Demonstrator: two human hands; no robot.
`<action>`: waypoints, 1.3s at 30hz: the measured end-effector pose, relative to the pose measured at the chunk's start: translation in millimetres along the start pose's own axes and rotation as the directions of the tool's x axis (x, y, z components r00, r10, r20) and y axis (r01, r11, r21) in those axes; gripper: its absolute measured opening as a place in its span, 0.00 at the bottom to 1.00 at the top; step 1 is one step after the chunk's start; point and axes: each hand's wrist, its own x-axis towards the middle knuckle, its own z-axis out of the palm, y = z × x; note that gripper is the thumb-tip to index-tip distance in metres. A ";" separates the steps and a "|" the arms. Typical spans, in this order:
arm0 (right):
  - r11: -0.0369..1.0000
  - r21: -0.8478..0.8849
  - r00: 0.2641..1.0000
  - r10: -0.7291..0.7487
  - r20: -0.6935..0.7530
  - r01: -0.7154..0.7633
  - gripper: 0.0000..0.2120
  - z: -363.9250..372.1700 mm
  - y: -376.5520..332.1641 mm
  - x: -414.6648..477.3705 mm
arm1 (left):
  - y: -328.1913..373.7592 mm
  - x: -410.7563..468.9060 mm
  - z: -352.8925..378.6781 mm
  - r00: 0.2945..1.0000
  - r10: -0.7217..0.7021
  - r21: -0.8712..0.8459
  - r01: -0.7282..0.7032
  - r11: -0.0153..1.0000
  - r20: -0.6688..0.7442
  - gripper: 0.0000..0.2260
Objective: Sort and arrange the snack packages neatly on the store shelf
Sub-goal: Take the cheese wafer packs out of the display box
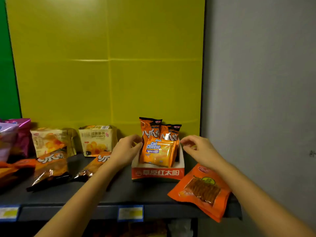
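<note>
A red-and-white display box [157, 173] stands on the dark shelf [119, 190]. It holds several orange Cal Cheese wafer packs [158, 152] in front and two orange-black snack bags [160, 130] upright behind. My left hand [125, 149] hovers at the box's left side, fingers curled beside the packs, holding nothing. On the box's right side is my right hand [199, 149], fingers apart and empty. More orange-black bags [51, 165] lie flat to the left.
Two stacks of croissant packs [96, 140] stand against the yellow back panel [109, 65]. Purple bags [15, 135] sit far left. An orange dried-snack pouch [203, 190] lies at the shelf's right front edge, next to a grey wall [259, 82]. Price tags [130, 213] line the shelf front.
</note>
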 end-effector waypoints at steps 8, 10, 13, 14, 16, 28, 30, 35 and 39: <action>0.930 -0.361 0.970 0.017 0.241 0.073 0.29 43.3 31.1 84.2 | -29.9 62.1 47.9 0.993 -0.108 0.055 0.105 0.993 0.050 0.12; 0.860 -0.502 0.964 0.048 0.261 0.093 0.35 53.6 34.3 99.5 | -34.4 73.7 56.0 0.994 -0.093 0.099 0.087 0.991 0.052 0.13; 0.740 -0.664 0.953 0.111 0.281 0.110 0.44 63.7 36.5 115.7 | -40.9 89.7 66.8 0.996 -0.030 0.158 0.016 0.987 0.088 0.14; 0.716 -0.690 0.950 0.129 0.283 0.108 0.45 65.9 36.3 118.4 | -42.5 93.7 69.0 0.993 -0.014 0.166 -0.006 0.986 0.120 0.15; 0.670 -0.733 0.948 0.147 0.282 0.114 0.45 70.4 35.5 122.2 | -46.0 102.9 72.8 0.981 0.023 0.170 -0.056 0.984 0.192 0.16; 0.916 -0.370 0.979 0.192 0.072 -0.152 0.22 6.9 26.9 123.7 | -46.1 140.0 80.2 0.966 0.000 -0.386 0.103 0.917 0.258 0.20; 0.963 -0.206 0.983 0.184 0.018 -0.177 0.19 -16.2 32.1 119.7 | -44.6 140.0 79.4 0.949 0.040 -0.399 0.094 0.912 0.314 0.19; 0.966 0.108 0.960 0.249 -0.128 -0.236 0.14 -48.5 47.0 94.4 | -54.8 150.1 86.5 0.822 0.098 -0.007 -0.114 0.993 0.560 0.30; 0.933 0.264 0.938 0.298 -0.179 -0.246 0.08 -52.6 64.4 76.6 | -52.8 148.9 91.8 0.776 0.099 0.353 -0.392 0.849 0.623 0.37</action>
